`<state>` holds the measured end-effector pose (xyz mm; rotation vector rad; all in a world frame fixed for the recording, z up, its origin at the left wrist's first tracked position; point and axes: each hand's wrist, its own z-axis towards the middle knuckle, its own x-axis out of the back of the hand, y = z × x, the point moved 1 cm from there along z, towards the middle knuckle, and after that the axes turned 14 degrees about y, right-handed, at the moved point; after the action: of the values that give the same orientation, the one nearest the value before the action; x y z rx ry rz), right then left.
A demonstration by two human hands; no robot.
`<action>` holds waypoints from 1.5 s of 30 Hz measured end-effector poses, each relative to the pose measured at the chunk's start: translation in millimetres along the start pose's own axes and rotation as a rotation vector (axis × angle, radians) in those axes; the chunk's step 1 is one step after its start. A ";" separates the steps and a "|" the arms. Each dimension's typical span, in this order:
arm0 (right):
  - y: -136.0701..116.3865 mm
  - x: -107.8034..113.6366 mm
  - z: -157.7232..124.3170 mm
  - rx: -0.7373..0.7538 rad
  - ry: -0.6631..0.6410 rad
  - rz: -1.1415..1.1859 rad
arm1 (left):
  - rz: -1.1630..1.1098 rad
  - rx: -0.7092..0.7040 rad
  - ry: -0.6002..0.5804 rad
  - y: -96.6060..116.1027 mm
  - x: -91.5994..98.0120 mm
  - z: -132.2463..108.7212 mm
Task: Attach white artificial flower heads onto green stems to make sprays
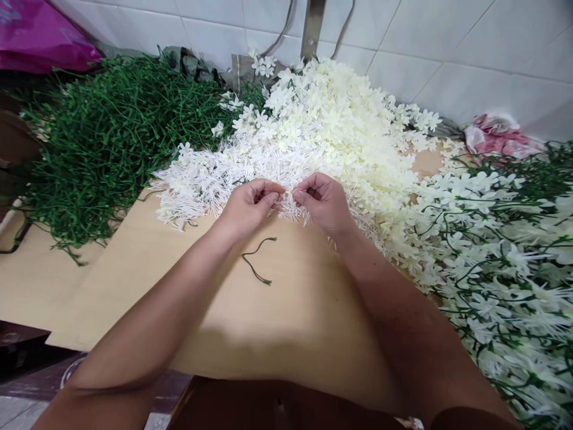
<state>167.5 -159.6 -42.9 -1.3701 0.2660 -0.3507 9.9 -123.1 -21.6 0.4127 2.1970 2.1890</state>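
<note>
My left hand [250,206] and my right hand [323,202] meet fingertip to fingertip at the near edge of a heap of white plastic stamen pieces [210,179]. Both hands are closed in a pinch on a small white piece [289,194] between them. Behind it rises a big pile of cream artificial flowers [340,119]. One loose green stem [258,258] lies on the tan board [268,310] just below my left wrist.
A tangled mound of green stems [107,137] fills the left. Finished flower sprays on green stems [505,257] cover the right. White tiled wall [447,54] behind, with a magenta bag [40,36] top left and a pink cloth [496,137] at right.
</note>
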 end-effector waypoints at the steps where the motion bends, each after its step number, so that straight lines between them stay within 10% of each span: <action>1: -0.5 0.0 -0.1 -0.013 -0.018 0.031 | -0.014 0.004 0.006 0.0 -0.3 -0.3; 11: -1.9 -5.6 -5.2 -0.008 -0.148 0.121 | -0.057 -0.005 -0.024 0.1 -2.5 -2.3; 22: -8.4 -11.1 -17.4 -0.082 -0.274 0.098 | 0.814 -0.442 -0.223 -21.9 25.0 -32.4; 30: 8.5 -6.3 -31.3 -0.350 -0.188 0.253 | 0.121 0.035 -0.060 -30.0 25.2 -24.8; 45: 14.6 -13.1 -33.5 -0.300 -0.131 0.178 | 0.014 0.123 -0.021 -26.6 21.5 -24.8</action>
<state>143.8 -182.4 -63.6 -1.6435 0.3394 -0.0726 -20.3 -142.9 -43.5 0.4524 2.3328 2.0522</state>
